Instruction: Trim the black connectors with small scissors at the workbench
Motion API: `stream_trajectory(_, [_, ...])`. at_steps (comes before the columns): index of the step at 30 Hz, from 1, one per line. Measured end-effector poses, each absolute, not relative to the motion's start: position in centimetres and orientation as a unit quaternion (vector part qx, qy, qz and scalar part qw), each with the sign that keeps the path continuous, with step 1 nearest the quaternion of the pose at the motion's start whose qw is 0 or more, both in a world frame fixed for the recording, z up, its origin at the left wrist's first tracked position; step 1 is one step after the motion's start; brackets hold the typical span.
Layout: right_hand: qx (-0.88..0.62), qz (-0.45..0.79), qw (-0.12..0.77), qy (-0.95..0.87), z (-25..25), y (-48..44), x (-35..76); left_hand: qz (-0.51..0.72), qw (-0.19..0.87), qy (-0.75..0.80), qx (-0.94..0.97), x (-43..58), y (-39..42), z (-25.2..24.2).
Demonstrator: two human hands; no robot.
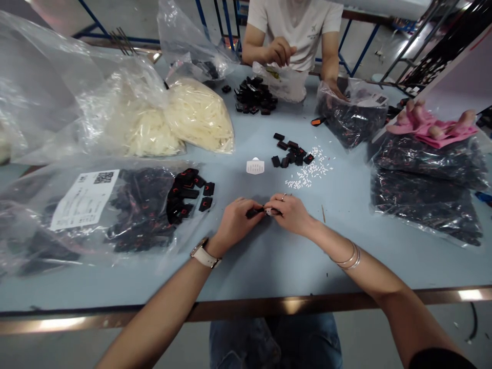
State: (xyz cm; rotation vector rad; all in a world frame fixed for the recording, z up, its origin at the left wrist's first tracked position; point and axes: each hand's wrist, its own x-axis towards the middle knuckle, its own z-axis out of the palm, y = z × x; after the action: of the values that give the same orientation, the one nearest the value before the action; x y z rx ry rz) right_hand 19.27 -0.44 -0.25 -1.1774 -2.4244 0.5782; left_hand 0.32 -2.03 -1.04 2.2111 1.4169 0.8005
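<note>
My left hand (pixel 235 219) pinches a small black plastic part (pixel 253 211) just above the pale blue table (pixel 269 256). My right hand (pixel 289 211) meets it from the right, its fingers closed on a tiny white piece (pixel 268 211) that touches the black part's end. A heap of small white pieces (pixel 309 173) and several black parts (pixel 292 151) lie a little beyond my hands. A white ribbed plastic piece (pixel 255 166) sits behind my left hand. An open clear bag of black parts (pixel 154 205) spills toward my left hand.
Two bags of white strips (pixel 172 120) lie at the back left. Sealed bags of black parts (pixel 426 184) are stacked at the right, pink gloves (pixel 430 130) on top. A person in a white shirt (pixel 295 25) works opposite, behind a black pile (pixel 255 96).
</note>
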Motion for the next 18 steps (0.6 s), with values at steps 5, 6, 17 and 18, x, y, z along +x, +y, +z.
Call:
stream_trajectory(5, [-0.401, 0.17, 0.181, -0.882, -0.5, -0.5, 19.9, 0.277, 0.218, 0.522, 0.777, 0.2, -1.9, -1.1])
stream_trajectory(6, [-0.397, 0.171, 0.186, -0.882, -0.6, -0.5, 20.0, 0.276, 0.22, 0.525, 0.775, 0.1, -1.9, -1.1])
stream_trajectory(17, [-0.406, 0.112, 0.092, -0.902, 0.9, -1.1, 19.5, 0.262, 0.228, 0.533, 0.772, 0.5, -1.9, -0.6])
stream_trajectory(18, [-0.411, 0.121, 0.095, -0.898, 1.0, -1.1, 19.4, 0.261, 0.229, 0.532, 0.772, 0.5, -1.9, -0.5])
